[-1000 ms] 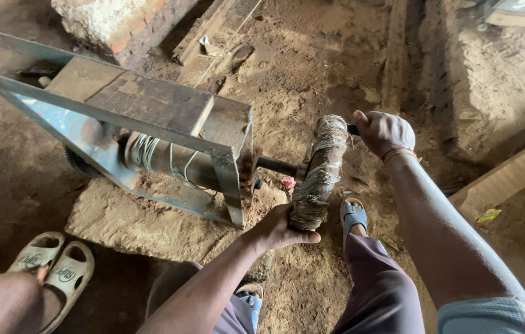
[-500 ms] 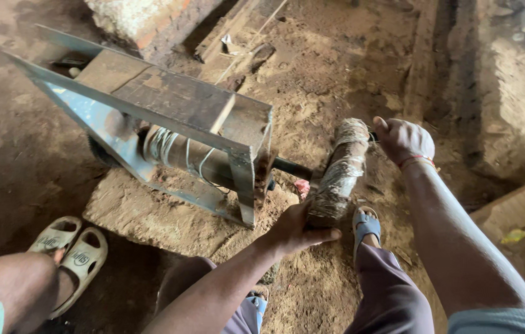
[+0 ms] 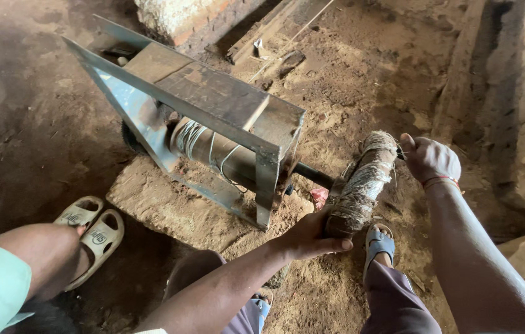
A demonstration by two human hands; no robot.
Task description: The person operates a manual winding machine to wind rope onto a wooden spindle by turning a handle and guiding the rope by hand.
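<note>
A crank bar wrapped in frayed fibre cord (image 3: 361,185) sticks out on a dark shaft (image 3: 313,175) from a rusty steel frame (image 3: 213,99). My left hand (image 3: 309,238) grips the lower end of the wrapped bar. My right hand (image 3: 430,158) is closed on a dark handle at its upper end; a red thread band circles that wrist. Inside the frame sits a drum (image 3: 210,148) with thin wire wound around it.
The frame rests on a stone slab (image 3: 163,207) on a dirt floor. My foot in a blue sandal (image 3: 378,242) stands under the crank. Another person's legs and beige slippers (image 3: 92,232) are at the left. Bricks (image 3: 176,15) and wooden planks (image 3: 268,28) lie beyond.
The view has shifted, so the frame and crank sit lower and further right. Both hands have kept their grip on the wrapped bar. The other person's knee has come further into view.
</note>
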